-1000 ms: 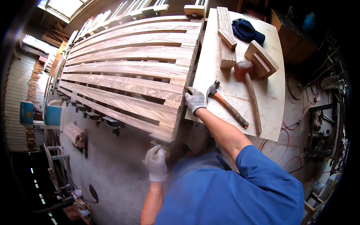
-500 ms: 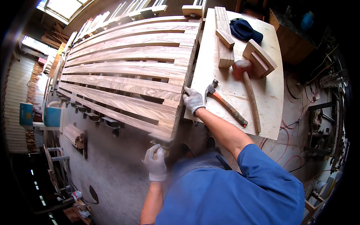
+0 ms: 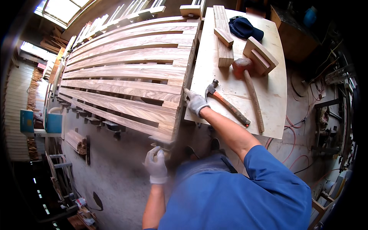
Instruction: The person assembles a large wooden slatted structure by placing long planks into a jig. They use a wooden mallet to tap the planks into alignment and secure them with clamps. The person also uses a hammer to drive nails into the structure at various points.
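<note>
A large slatted wooden panel [image 3: 126, 84] with glued-up end strips lies on supports to the left. My right hand [image 3: 196, 102], in a pale work glove, reaches to its right end. Its index finger is stretched out against the panel's edge, and it grips nothing I can see. My left hand [image 3: 156, 165], gloved too, is held low by the panel's near corner with fingers curled and thumb and fingertips together. Whatever it may pinch is too small to make out. Beside my right hand, a claw hammer [image 3: 228, 102] lies on a plywood board [image 3: 203, 76].
On the board are a mallet [image 3: 253, 96], a thick wooden beam [image 3: 222, 38], small wood blocks [image 3: 260, 57] and a dark blue cap [image 3: 245, 28]. Red hoses [image 3: 293, 134] run over the floor at right. Stacked wood strips [image 3: 76, 142] and a ladder [image 3: 61, 165] are at left.
The view has shifted slightly, moving the board and panel a little left. Both hands keep about the same pose, the right at the panel's end and the left near its corner.
</note>
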`<state>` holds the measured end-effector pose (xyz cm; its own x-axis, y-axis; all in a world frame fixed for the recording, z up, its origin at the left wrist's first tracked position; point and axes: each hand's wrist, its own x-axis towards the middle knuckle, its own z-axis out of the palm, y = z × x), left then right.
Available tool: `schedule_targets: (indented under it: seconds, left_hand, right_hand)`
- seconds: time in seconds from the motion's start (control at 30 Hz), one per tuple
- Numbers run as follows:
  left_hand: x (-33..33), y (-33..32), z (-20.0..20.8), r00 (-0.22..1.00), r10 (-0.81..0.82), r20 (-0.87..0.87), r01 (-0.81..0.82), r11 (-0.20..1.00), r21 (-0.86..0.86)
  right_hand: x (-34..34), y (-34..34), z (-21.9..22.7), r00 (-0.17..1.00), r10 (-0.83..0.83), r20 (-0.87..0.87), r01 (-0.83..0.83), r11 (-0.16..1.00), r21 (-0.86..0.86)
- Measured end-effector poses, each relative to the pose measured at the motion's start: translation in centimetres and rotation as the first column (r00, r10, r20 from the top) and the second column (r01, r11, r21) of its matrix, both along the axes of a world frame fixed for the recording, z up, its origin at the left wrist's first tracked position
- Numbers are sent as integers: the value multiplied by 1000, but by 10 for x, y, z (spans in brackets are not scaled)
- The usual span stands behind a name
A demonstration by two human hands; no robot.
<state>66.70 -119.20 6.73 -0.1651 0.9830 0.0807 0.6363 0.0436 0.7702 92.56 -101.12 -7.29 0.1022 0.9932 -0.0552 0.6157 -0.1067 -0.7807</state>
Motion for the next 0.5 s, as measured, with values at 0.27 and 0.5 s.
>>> schedule_targets:
  seconds: [0.27,0.5]
  left_hand:
    - [2,-1,-1,1000,5,23,-6,1000,10]
    - [-6,-1,-15,996,-18,-90,30,991,127]
  right_hand:
    - [9,-65,8,994,72,87,-58,986,-154]
    - [41,-116,10,990,13,142,14,983,-185]
